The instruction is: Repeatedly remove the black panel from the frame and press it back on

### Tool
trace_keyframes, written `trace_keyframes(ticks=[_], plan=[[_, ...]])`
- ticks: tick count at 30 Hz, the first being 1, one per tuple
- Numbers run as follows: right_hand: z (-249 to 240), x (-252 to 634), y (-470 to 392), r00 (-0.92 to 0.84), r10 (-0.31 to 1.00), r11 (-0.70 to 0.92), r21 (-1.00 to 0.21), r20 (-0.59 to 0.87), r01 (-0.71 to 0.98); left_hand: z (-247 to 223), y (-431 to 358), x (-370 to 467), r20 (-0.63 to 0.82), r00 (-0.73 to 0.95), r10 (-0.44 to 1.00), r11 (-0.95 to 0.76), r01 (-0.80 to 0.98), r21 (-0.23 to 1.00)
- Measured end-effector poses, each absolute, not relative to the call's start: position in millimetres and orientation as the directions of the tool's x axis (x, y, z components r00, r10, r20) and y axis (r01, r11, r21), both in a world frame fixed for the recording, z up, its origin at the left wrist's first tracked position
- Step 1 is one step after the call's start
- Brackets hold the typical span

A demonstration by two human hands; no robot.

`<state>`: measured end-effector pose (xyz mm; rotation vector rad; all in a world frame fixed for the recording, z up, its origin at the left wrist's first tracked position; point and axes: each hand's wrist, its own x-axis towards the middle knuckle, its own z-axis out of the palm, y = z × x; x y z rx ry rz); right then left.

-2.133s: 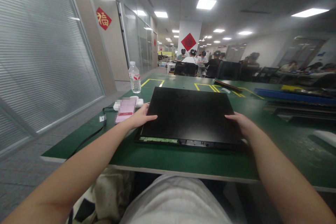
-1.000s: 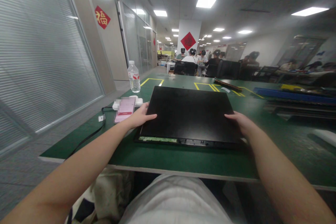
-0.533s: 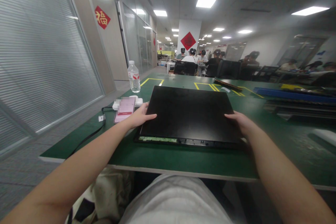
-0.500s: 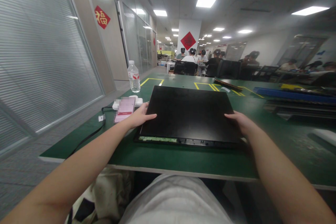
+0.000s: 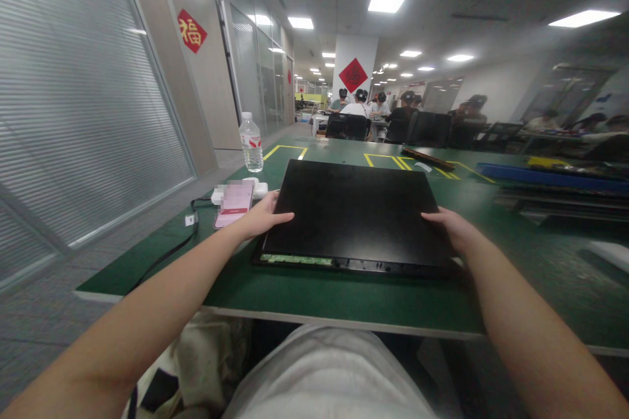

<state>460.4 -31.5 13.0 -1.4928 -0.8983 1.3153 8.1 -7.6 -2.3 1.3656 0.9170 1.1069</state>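
Observation:
A black LCD screen panel [image 5: 354,209] lies in front of me on the green table [image 5: 314,301]. Along its near edge a green circuit board strip [image 5: 297,260] and a dark frame edge are exposed. My left hand [image 5: 265,215] grips the panel's left side, its thumb on the face and the other fingers mostly hidden at the edge. On the opposite side my right hand [image 5: 452,229] holds the right edge the same way, thumb on top. Whether the panel's underside rests fully on the table I cannot tell.
Left of the panel lie a phone [image 5: 234,204], white plugs [image 5: 255,187] and a black cable [image 5: 170,252]. Behind them stands a water bottle [image 5: 251,144]. A dark strip [image 5: 427,158], a blue bar [image 5: 540,178] and stacked dark panels [image 5: 565,201] are at the right. Several people sit at far tables.

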Motion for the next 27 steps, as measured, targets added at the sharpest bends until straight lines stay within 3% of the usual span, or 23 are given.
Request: trace_keyframes(ticks=[27], plan=[[11.6,461.9,-30.5,0.184,0.933,-0.312,-0.950,-0.310,-0.018,-2.3,-6.4,7.1,0.145,0.246,0.958,-0.150,0.000,0.989]])
